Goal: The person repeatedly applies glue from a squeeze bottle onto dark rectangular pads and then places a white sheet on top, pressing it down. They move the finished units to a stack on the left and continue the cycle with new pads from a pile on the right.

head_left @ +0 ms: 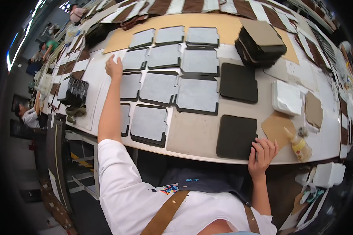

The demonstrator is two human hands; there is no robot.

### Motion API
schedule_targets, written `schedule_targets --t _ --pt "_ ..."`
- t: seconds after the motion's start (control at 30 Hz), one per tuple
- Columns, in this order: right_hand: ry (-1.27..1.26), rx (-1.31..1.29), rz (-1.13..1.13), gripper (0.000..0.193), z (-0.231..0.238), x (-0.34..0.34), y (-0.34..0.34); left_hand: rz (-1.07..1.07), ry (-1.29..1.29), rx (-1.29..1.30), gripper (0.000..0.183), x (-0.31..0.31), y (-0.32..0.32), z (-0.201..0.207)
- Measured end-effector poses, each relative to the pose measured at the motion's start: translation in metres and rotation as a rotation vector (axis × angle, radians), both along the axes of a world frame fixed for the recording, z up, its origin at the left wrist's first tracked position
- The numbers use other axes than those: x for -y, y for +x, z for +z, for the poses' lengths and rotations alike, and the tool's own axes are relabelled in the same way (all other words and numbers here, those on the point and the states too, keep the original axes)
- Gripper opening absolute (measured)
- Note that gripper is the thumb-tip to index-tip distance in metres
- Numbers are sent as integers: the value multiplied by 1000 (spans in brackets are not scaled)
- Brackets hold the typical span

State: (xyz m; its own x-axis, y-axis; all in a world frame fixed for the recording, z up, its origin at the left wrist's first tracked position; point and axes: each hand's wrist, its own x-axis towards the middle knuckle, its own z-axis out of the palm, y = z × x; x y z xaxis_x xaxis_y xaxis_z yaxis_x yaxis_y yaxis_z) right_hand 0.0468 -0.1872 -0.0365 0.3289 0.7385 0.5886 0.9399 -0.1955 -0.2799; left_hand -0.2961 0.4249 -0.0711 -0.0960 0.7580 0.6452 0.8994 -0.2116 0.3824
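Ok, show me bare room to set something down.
The beige board between the grey-faced panels and lower black panel; also the white tabletop between left hand and dark-edged stack. Crowded: right end, around the squeeze bottle and white stack.

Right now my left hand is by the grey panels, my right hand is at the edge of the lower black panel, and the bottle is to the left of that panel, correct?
Not quite: the head view shows the bottle to the right of the lower black panel. Your left hand is by the grey panels, your right hand at that edge.
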Motion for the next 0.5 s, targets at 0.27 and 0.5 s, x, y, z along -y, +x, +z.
schedule_targets --t 0.27,0.5 --pt "39 -67 -36 25 2 0 4 -1162 -319 37 11 222 164 102" --pt "84 -86 -65 27 -3 2 2 -1654 -240 -376 28 367 247 88"
